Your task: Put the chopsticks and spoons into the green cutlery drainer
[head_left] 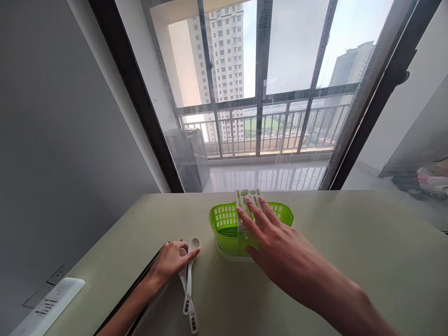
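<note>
Spoons point(189, 281) lie outside the basket point(229, 242) (eight o'clock), my left hand point(171, 259) half-curled on them, grip unclear; right hand point(280, 245) spread over it.

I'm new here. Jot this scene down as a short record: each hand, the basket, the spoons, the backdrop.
Left hand: at two white spoons; firmness of grip unclear
Right hand: fingers spread over a white slotted holder
Basket: green, perforated, upright on the table
Spoons: bowls away from viewer, handles crossing
Backdrop: windows, tall buildings beyond
</note>
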Demonstrator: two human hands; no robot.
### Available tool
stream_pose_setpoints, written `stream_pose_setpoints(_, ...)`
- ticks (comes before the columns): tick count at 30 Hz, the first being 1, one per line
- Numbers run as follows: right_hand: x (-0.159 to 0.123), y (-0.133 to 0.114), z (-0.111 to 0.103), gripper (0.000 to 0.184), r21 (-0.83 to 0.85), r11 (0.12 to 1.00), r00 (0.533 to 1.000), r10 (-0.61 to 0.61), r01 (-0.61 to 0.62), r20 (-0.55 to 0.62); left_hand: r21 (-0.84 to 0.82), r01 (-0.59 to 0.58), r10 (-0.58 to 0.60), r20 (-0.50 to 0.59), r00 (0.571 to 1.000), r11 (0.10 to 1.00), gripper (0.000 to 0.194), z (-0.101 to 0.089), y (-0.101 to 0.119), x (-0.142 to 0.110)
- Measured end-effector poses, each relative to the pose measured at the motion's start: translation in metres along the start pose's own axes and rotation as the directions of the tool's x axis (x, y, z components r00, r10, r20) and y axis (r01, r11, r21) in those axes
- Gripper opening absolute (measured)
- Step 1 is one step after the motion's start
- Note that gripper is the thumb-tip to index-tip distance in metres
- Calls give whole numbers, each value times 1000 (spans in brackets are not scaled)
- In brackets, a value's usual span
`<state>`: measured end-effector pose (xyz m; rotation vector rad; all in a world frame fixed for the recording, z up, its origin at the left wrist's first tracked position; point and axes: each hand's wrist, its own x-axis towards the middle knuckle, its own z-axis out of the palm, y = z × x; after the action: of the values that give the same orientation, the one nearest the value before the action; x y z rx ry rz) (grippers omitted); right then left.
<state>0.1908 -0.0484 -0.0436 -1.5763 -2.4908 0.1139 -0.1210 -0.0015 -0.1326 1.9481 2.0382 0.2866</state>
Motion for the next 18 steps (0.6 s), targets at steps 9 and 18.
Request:
stream_pose_setpoints(9, -1, 0, -3, 79, 4, 1000, 1000, -8, 8, 8, 163, -24, 30, -30, 999, 986, 54, -19, 0, -5)
stream_pose_setpoints(18, 0, 2, 6, 78, 24, 1000, 999, -16, 17, -36, 11, -293, 266, -450, 852, 956, 41, -50, 35, -18)
